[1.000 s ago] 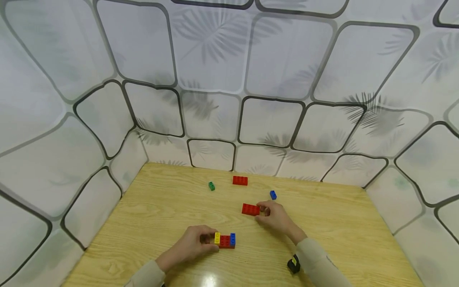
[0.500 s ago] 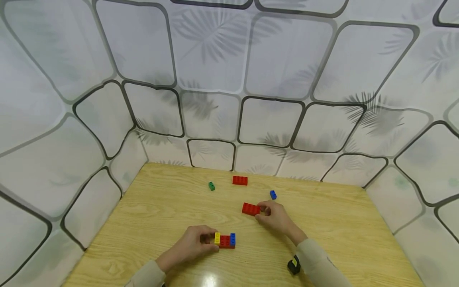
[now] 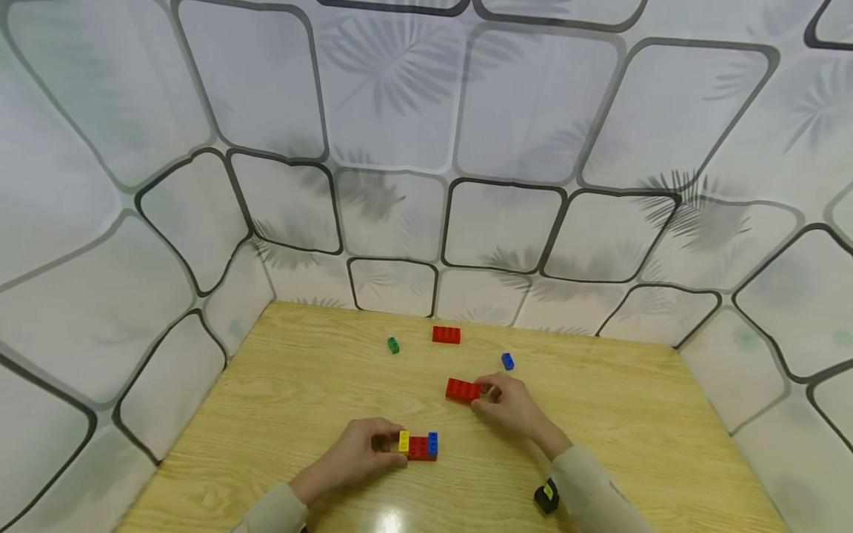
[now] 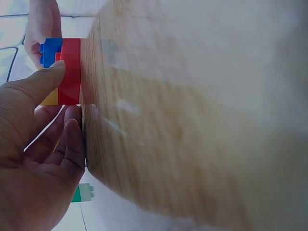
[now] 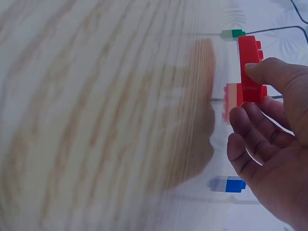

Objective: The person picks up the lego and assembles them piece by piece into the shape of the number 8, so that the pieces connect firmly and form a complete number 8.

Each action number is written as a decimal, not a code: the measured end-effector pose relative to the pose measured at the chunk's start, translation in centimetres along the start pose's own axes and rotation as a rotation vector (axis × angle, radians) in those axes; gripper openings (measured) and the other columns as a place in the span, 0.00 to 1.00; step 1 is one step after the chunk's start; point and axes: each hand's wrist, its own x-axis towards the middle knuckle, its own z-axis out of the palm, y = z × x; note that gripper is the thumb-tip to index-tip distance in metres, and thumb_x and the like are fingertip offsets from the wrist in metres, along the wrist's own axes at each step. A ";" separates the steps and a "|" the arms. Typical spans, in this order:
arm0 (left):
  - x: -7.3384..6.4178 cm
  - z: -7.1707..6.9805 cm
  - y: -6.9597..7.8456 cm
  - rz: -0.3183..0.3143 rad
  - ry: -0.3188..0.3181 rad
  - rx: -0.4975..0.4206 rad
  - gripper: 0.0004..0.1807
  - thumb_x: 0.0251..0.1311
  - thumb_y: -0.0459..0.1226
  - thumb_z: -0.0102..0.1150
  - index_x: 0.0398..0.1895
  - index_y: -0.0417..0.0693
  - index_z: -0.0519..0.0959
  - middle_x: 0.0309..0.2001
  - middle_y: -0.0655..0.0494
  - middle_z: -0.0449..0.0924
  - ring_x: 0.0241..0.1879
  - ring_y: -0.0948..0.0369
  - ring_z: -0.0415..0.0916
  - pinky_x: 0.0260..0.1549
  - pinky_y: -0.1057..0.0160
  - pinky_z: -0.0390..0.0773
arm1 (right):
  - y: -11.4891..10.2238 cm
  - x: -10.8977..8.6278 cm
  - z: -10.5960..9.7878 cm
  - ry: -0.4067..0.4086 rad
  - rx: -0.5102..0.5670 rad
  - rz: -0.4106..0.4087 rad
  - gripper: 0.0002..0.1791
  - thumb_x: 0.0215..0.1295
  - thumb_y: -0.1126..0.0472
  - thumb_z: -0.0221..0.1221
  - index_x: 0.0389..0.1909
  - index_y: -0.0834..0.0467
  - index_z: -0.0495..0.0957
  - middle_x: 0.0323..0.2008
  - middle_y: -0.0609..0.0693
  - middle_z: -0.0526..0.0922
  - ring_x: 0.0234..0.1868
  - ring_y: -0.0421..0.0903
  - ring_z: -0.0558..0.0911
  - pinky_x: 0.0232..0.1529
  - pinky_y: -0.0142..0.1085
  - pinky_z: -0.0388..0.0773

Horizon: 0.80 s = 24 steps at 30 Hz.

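My left hand (image 3: 360, 448) grips a small brick build at its left end: a red toy brick (image 3: 418, 447) with a yellow brick (image 3: 403, 443) on its left end and a blue brick (image 3: 433, 444) on its right end. The left wrist view shows the thumb on the side of the red brick (image 4: 70, 77), which stands on the table. Further back, my right hand (image 3: 512, 406) pinches a second red brick (image 3: 461, 390) by its right end. In the right wrist view that red brick (image 5: 249, 72) is held a little above the table, studs facing up.
A third red brick (image 3: 446, 334) lies at the back, with a small green brick (image 3: 393, 345) to its left. A small blue brick (image 3: 508, 361) lies just beyond my right hand. A black object with a yellow-green label (image 3: 547, 497) is by the right sleeve. Patterned fabric (image 3: 393, 215) walls the table.
My right hand has shifted the second red brick slightly to the left and towards me. The left hand and its brick build have stayed in place.
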 end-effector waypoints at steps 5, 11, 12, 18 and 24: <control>0.1 0.0 -0.2 -0.011 -0.010 -0.010 0.23 0.56 0.46 0.72 0.53 0.47 0.83 0.39 0.64 0.82 0.34 0.69 0.74 0.33 0.70 0.77 | -0.4 -0.2 0.0 0.006 -0.003 -0.033 0.18 0.61 0.56 0.70 0.51 0.55 0.82 0.39 0.44 0.81 0.37 0.40 0.78 0.36 0.29 0.77; 0.1 0.0 -0.2 -0.009 -0.010 -0.020 0.23 0.56 0.46 0.72 0.53 0.46 0.83 0.39 0.64 0.82 0.34 0.69 0.75 0.33 0.70 0.77 | -1.0 -0.5 -0.1 -0.010 0.020 -0.050 0.18 0.61 0.55 0.69 0.52 0.53 0.82 0.40 0.42 0.81 0.37 0.39 0.78 0.33 0.29 0.78; 0.1 0.0 -0.2 -0.009 -0.010 -0.020 0.23 0.56 0.46 0.72 0.53 0.46 0.83 0.39 0.64 0.82 0.34 0.69 0.75 0.33 0.70 0.77 | -1.2 -0.6 -0.2 -0.013 0.023 -0.057 0.18 0.61 0.54 0.69 0.52 0.53 0.82 0.40 0.42 0.81 0.37 0.39 0.78 0.33 0.29 0.78; 0.0 0.1 -0.2 0.013 -0.005 -0.013 0.23 0.57 0.45 0.72 0.54 0.45 0.83 0.40 0.63 0.82 0.33 0.70 0.74 0.33 0.70 0.78 | -2.3 -1.1 -0.4 -0.038 0.043 -0.112 0.18 0.63 0.54 0.68 0.53 0.52 0.81 0.40 0.42 0.80 0.36 0.39 0.78 0.32 0.30 0.79; 0.0 0.0 -0.1 0.009 -0.005 -0.017 0.23 0.57 0.45 0.72 0.54 0.45 0.83 0.41 0.63 0.83 0.34 0.69 0.75 0.33 0.69 0.78 | -3.5 -1.6 -0.4 -0.057 0.051 -0.174 0.17 0.64 0.53 0.67 0.52 0.50 0.81 0.40 0.43 0.80 0.36 0.39 0.79 0.33 0.31 0.79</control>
